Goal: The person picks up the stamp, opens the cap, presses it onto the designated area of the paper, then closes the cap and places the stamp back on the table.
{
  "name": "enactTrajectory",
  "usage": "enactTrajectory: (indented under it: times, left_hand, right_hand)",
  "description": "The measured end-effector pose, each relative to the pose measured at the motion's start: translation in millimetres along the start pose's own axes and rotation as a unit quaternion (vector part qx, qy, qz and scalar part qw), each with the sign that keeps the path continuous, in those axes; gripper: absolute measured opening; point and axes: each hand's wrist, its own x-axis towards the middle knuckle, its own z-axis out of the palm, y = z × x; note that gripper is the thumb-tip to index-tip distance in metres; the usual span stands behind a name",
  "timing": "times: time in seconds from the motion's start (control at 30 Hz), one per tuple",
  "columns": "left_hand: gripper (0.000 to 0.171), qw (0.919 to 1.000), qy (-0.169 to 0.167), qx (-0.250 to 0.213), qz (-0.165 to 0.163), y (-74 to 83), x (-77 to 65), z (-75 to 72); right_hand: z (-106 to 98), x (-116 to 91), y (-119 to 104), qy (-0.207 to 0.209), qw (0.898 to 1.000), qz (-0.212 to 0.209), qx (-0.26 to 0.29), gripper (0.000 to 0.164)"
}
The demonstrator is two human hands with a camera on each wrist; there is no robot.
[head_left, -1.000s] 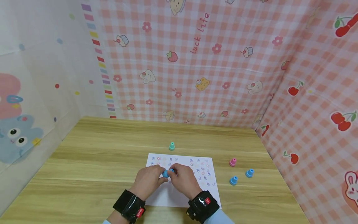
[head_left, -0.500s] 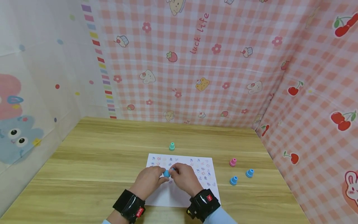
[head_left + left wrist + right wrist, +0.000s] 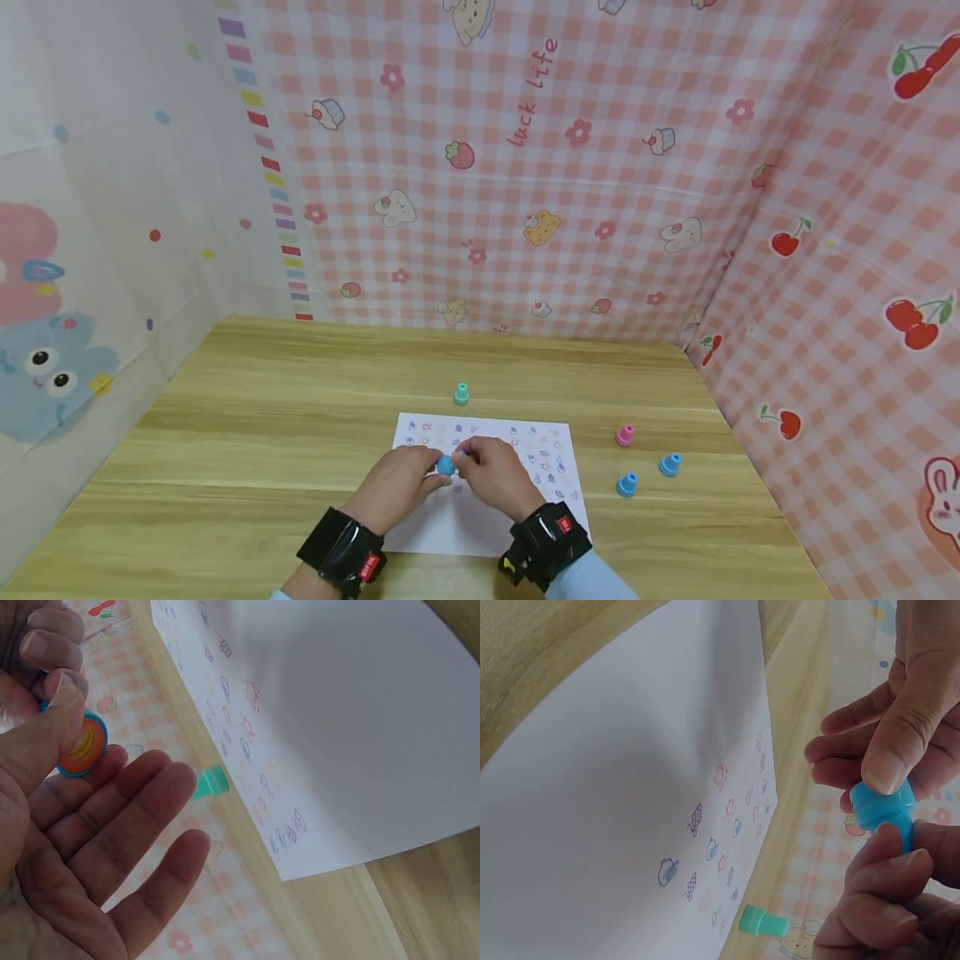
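Observation:
Above the white paper (image 3: 450,529), both hands hold one small blue toy stamp (image 3: 446,466). My left hand (image 3: 401,479) pinches its wide capped end between thumb and fingers; the other left fingers spread loosely in the left wrist view. My right hand (image 3: 495,475) grips the narrow handle with curled fingers. A banana picture on orange (image 3: 84,746) marks the wide end's face, turned toward the left wrist camera. Small printed fruit marks (image 3: 695,819) in purple, blue and red cover the paper's far part. Fingers hide much of the handle.
A green stamp (image 3: 461,394) stands behind the paper on the wooden table (image 3: 247,433). To the right stand a pink stamp (image 3: 625,435) and two blue stamps, one nearer (image 3: 627,484) and one farther right (image 3: 671,464). Patterned cloth (image 3: 480,183) hangs around the table.
My right hand has turned slightly at the stamp's handle, and its fingers now cover more of it. The left hand keeps its pinch almost in place. The other stamps stay put.

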Motion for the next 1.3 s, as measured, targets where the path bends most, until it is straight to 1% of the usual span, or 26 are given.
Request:
enactTrajectory:
  times: [0.07, 0.27, 0.37, 0.5, 0.63, 0.73, 0.87, 0.97, 1.1, 1.17, 1.3]
  left_hand:
    - [0.017, 1.0, 0.001, 0.0, -0.007, 0.5, -0.2, 0.4]
    - [0.017, 0.9993, 0.013, -0.005, -0.034, 3.3, 0.1, -0.2]
    - [0.018, 0.9992, 0.024, 0.0, -0.033, 2.8, 0.6, 0.3]
    - [0.021, 0.9992, 0.027, 0.002, -0.03, 1.2, 1.1, 1.8]
    - [0.021, 0.9993, 0.021, 0.007, -0.031, 0.0, 2.0, 2.7]
    - [0.019, 0.9995, 0.02, 0.012, -0.023, -0.8, 2.2, 2.9]
    - [0.018, 0.9999, 0.016, -0.001, -0.004, -2.3, 1.3, 1.5]
    - [0.018, 0.9998, 0.008, -0.02, 0.001, -2.8, 0.4, -0.7]
    - [0.017, 0.9993, -0.003, -0.036, -0.012, -3.6, -0.4, -1.7]
    - [0.016, 0.9993, -0.003, -0.028, -0.023, -4.8, -0.4, -0.9]
    - [0.019, 0.9989, 0.01, -0.001, -0.046, -6.5, -0.2, -0.6]
  right_hand:
    - [0, 0, -1, 0.004, 1.0, 0.009, 0.008, 0.017]
    - [5, 2, -3, 0.033, 0.999, 0.02, 0.007, 0.019]
    - [6, 3, -3, 0.039, 0.999, 0.021, 0.006, 0.018]
    - [6, 3, -4, 0.039, 0.999, 0.023, 0.008, 0.017]
    - [5, 2, -5, 0.028, 0.999, 0.027, 0.016, 0.018]
    - [3, 2, -4, 0.018, 0.999, 0.026, 0.015, 0.018]
    - [1, 2, -2, -0.001, 0.999, 0.029, 0.025, 0.018]
    - [-2, 2, -1, -0.015, 0.999, 0.032, 0.04, 0.018]
    - [-4, 3, 1, -0.017, 0.998, 0.037, 0.048, 0.018]
    - [-4, 4, 2, -0.013, 0.998, 0.044, 0.05, 0.017]
    - [-3, 5, 4, -0.004, 0.997, 0.055, 0.045, 0.017]
